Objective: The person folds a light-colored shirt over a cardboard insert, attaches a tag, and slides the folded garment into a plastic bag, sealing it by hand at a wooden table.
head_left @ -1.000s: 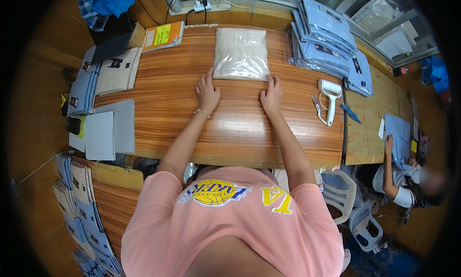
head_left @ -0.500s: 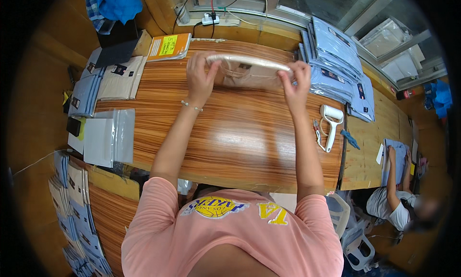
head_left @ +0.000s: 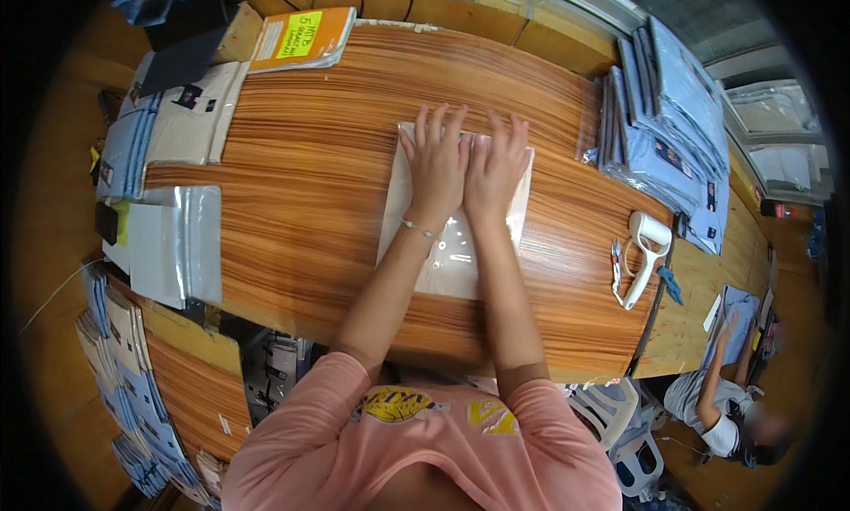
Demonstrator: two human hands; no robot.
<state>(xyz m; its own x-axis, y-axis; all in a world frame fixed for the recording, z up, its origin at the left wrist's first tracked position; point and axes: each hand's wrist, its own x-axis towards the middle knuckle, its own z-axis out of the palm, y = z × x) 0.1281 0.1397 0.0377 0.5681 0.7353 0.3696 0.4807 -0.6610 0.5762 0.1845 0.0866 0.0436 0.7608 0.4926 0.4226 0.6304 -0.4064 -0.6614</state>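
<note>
A folded beige shirt (head_left: 453,276) in a clear plastic bag lies flat on the wood-grain table in front of me. My left hand (head_left: 435,174) presses on its upper part, palm down and fingers stretched out. Right beside it, my right hand (head_left: 495,176) also lies flat on the packet with its fingers spread. The two hands nearly touch at the thumbs and cover much of the packet's far half. Shiny plastic and a few buttons show between my forearms.
At the right lie a white lint roller (head_left: 652,233) and small thread snips (head_left: 617,270). Behind them are stacked bagged blue shirts (head_left: 677,104). Leftward are bagged beige shirts (head_left: 186,135), clear bags (head_left: 202,245) and an orange notebook (head_left: 332,37). A co-worker (head_left: 695,405) handles blue cloth far right.
The bagged shirt, held up by both ends between my hands before, now lies flat on the table. My hands have let go of its edges and come together on top. The view has shifted.
</note>
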